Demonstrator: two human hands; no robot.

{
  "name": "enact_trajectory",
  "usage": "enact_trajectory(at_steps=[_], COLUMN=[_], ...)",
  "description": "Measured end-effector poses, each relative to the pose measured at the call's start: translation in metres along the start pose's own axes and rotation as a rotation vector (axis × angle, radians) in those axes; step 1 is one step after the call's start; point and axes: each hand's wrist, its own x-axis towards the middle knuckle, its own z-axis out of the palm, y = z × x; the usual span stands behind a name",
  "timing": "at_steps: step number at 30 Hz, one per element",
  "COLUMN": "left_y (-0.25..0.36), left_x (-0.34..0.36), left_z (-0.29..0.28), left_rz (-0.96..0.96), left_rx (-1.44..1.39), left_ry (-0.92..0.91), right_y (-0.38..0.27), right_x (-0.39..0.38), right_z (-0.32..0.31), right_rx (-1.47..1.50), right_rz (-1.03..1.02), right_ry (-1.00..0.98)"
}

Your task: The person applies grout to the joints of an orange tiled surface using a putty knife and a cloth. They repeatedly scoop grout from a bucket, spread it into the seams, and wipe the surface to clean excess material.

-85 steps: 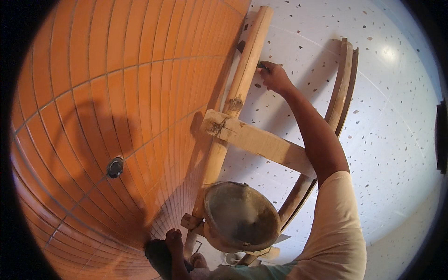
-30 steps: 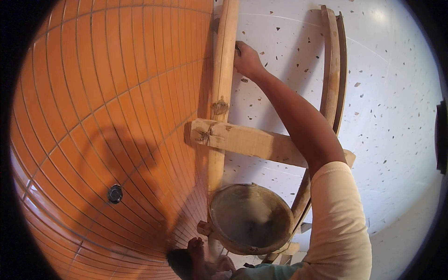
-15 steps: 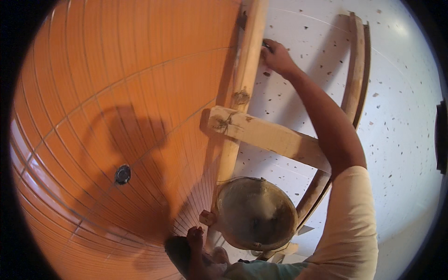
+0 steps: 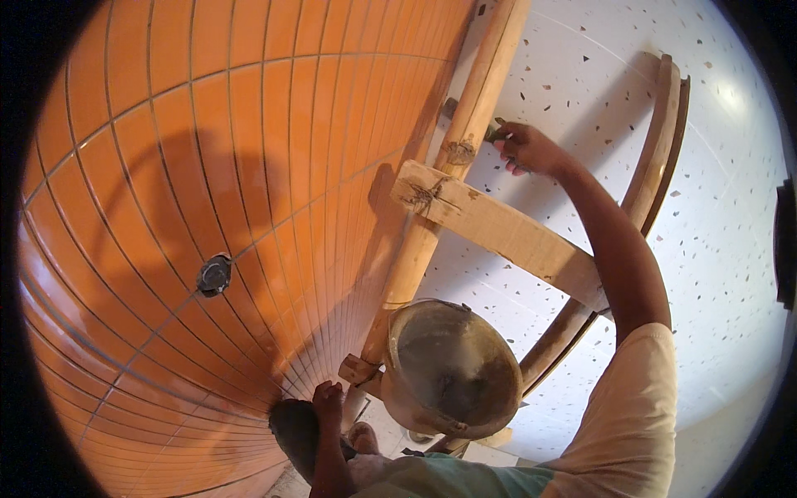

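Note:
My right hand (image 4: 535, 151) reaches out beside the near wooden pole (image 4: 486, 75), with its fingers closed round a small dark tool (image 4: 496, 133). A dark end (image 4: 450, 108) shows on the pole's other side, against the seam by the orange tiles; the pole hides whether the two join. Low in the view, my left hand (image 4: 329, 400) is curled beside a dark rounded shape (image 4: 295, 432) that I cannot identify. Nothing shows in its fingers. Between my arms stands a dirty bucket (image 4: 452, 365) with grey residue inside, close against the pole.
A thick wooden crosspiece (image 4: 498, 228) joins the near pole to a second curved pole (image 4: 656, 149). Orange tiles (image 4: 274, 116) with a dark round fitting (image 4: 214, 275) cover the left side. A white speckled surface (image 4: 714, 207) lies on the right. A short wooden block (image 4: 359, 369) sticks out beside the bucket.
The view has shifted. My right hand has come down along the pole, nearer the crosspiece, still closed on the small tool. My left hand stays low by the dark shape.

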Motion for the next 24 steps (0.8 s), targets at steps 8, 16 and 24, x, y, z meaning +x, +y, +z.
enact_trajectory(at_steps=[8,16,24], left_y=[0.004,0.027,0.058], left_x=[-0.002,-0.013,-0.032], left_z=[0.004,0.004,0.003], left_rz=[0.0,-0.051,0.356], left_rx=[0.012,-0.042,-0.144], left_ry=[-0.018,-0.047,0.05], right_y=[-0.02,-0.097,-0.058], right_x=[-0.008,-0.108,-0.319], right_z=[0.008,-0.025,-0.011], right_rx=[-0.338,-0.884,-0.145], right_rz=[0.073,-0.121,-0.401], right_ry=[-0.157,0.408,0.987])
